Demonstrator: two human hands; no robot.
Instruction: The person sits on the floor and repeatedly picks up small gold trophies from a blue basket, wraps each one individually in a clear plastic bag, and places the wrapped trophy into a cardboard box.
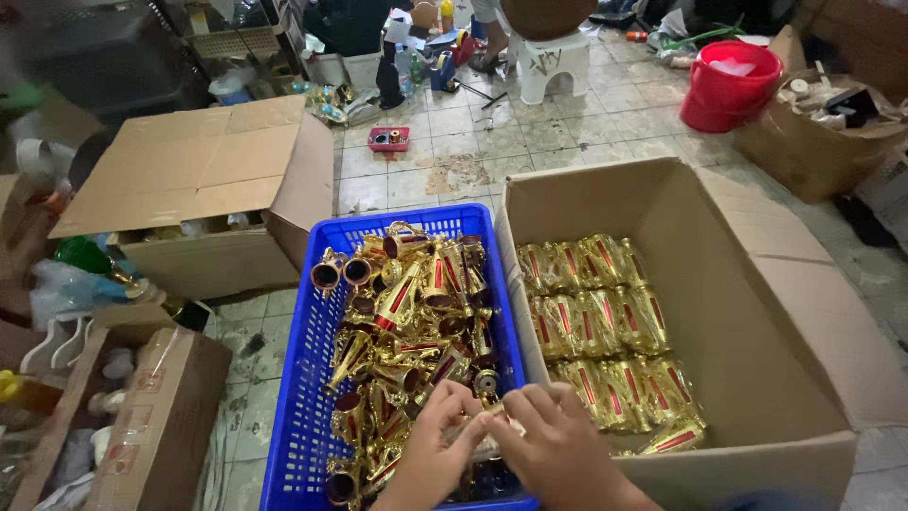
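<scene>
A blue plastic crate (307, 378) in front of me holds a heap of gold cone-shaped parts with red stripes (407, 312). Over its near right corner my left hand (437, 449) and my right hand (558, 449) meet, fingers closed together on a small part with a clear wrapper; it is mostly hidden by the fingers. To the right, an open cardboard box (738, 312) holds rows of the same gold and red parts wrapped in clear plastic (605, 322).
A closed-flap cardboard box (203, 175) stands at the left, another carton (156, 416) at the near left. A red bucket (728, 85), a white stool (553, 61) and a small pink tray (389, 138) sit on the tiled floor beyond.
</scene>
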